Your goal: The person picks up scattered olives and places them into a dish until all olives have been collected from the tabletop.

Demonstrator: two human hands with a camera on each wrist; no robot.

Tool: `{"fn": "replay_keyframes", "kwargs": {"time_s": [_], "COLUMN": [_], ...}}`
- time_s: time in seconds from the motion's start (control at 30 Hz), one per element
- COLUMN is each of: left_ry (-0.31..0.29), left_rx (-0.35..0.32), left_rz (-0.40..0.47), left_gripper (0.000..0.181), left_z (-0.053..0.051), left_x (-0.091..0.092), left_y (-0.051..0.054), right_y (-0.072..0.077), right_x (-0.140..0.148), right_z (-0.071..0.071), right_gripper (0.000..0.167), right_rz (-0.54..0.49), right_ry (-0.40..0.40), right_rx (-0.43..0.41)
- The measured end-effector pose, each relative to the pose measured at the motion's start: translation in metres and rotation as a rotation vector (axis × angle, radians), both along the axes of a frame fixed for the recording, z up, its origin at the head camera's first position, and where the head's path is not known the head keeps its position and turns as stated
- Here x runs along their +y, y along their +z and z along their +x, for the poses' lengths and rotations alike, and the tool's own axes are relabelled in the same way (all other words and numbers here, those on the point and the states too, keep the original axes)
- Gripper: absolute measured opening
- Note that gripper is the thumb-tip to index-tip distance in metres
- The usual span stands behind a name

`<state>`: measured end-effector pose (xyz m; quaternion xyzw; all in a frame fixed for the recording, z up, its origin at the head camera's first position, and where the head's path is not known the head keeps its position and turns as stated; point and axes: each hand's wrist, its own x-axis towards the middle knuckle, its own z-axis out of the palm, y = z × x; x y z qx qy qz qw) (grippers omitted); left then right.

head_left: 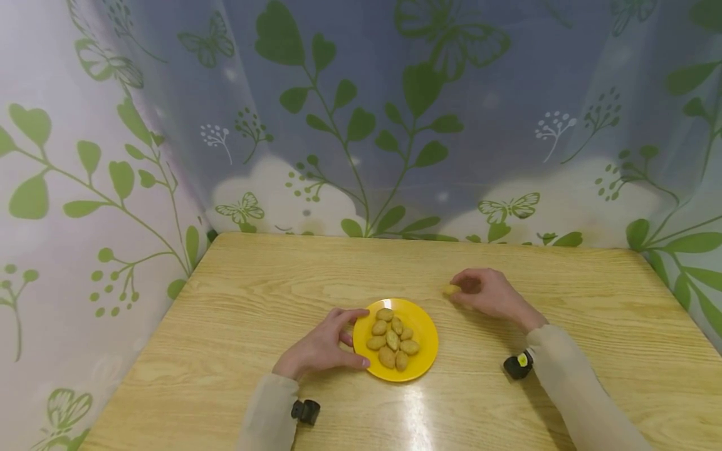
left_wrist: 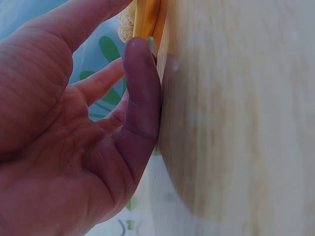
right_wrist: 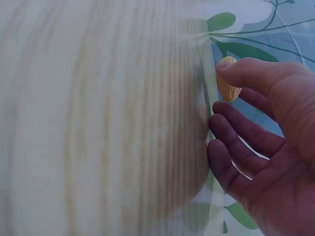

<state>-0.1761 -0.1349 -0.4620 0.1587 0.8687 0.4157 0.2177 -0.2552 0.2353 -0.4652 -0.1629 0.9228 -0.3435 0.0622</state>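
A round yellow plate (head_left: 425,352) on the wooden table carries a pile of several small oval tan pieces (head_left: 387,357) with rough skins, like baby potatoes or nuts. My left hand (head_left: 320,343) holds the plate's left side, thumb and forefinger spread along the rim. Beyond the plate to the right, my right hand (head_left: 492,294) pinches one more small oval piece (head_left: 451,289) between thumb and forefinger, near the tabletop. Wrinkles show on this piece in the right wrist view, where the other fingers lie curved by the table surface.
The wood-grain table (head_left: 271,269) runs back to a hanging cloth (head_left: 361,125) printed with leaves and butterflies. A similar pale cloth (head_left: 56,263) hangs along the left side. Small black cameras (head_left: 306,411) sit at both wrists.
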Motion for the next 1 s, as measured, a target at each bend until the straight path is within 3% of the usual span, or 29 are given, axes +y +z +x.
{"fn": "replay_keyframes", "kwargs": {"time_s": [0.13,0.47,1.0], "left_ry": [-0.002,-0.006,0.008], "left_rx": [-0.001,0.006,-0.003], "left_rz": [-0.001,-0.002,0.0], "left_gripper": [0.086,0.086,0.086], "left_z": [0.0,-0.001,0.0], "left_x": [0.001,0.001,0.001], "left_y": [0.001,0.001,0.0], "right_y": [0.002,0.005,0.007], "right_x": [0.0,-0.007,-0.024], "right_z": [0.004,0.014,0.037], "right_gripper": [0.03,0.023,0.021], "right_rz": [-0.014,-0.021,-0.12], "right_ry": [0.001,0.04,0.091], "right_rx": [-0.034,0.074,0.069]}}
